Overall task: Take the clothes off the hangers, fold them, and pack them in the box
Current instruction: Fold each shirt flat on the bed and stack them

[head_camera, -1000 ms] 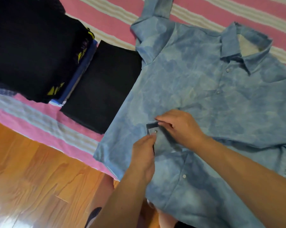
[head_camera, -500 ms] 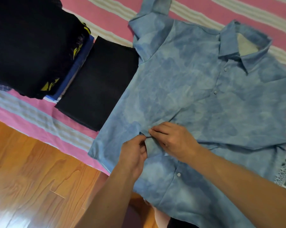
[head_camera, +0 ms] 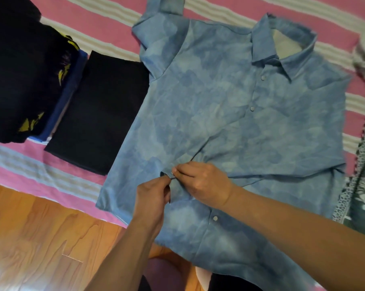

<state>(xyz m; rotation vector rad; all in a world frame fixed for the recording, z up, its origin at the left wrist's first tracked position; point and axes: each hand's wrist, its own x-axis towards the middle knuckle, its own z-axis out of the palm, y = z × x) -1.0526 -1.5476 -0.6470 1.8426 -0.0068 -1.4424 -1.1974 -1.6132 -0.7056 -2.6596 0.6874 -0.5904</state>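
Blue shirt (head_camera: 230, 114) spread flat, front up, on striped pink cover (head_camera: 106, 19), collar far side | left hand (head_camera: 151, 198) pinching placket edge mid-front | right hand (head_camera: 202, 182) pinching same spot, fingertips meeting left's | folded black garment (head_camera: 97, 114) just left, touching shirt's side

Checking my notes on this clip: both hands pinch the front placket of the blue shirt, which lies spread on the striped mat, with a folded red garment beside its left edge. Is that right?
One detail is off: the folded garment beside the blue shirt is black, not red, as the head view shows. The left hand and right hand do pinch its placket on the striped mat.
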